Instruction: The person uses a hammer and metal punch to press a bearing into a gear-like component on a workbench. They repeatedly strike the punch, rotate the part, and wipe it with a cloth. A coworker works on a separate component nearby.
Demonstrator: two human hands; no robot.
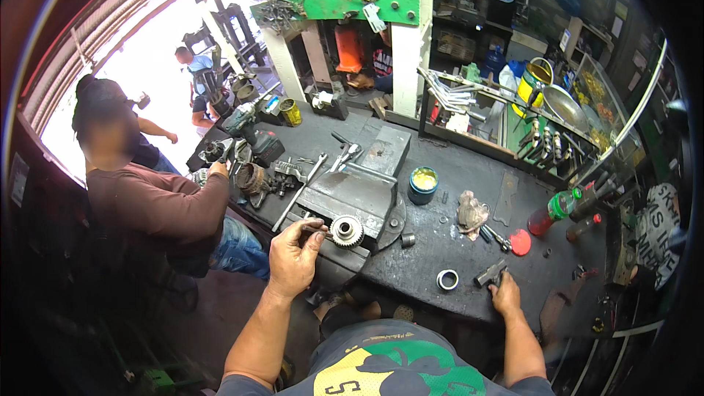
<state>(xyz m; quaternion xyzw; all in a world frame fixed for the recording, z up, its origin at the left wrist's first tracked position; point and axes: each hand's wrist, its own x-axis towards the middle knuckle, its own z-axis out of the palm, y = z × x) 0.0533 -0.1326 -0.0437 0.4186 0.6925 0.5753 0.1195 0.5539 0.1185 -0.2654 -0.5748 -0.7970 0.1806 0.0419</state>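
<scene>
Two bare hands work at the dark bench. Left hand pinches a small metal part in its fingertips, just left of one toothed gear sitting on the grey vise. Right hand closes on a small dark metal piece lying on the bench edge. One metal ring lies between the hands. Farther back: one open grease tin, one crumpled rag, one red bottle. Another person's hand rests at far left.
</scene>
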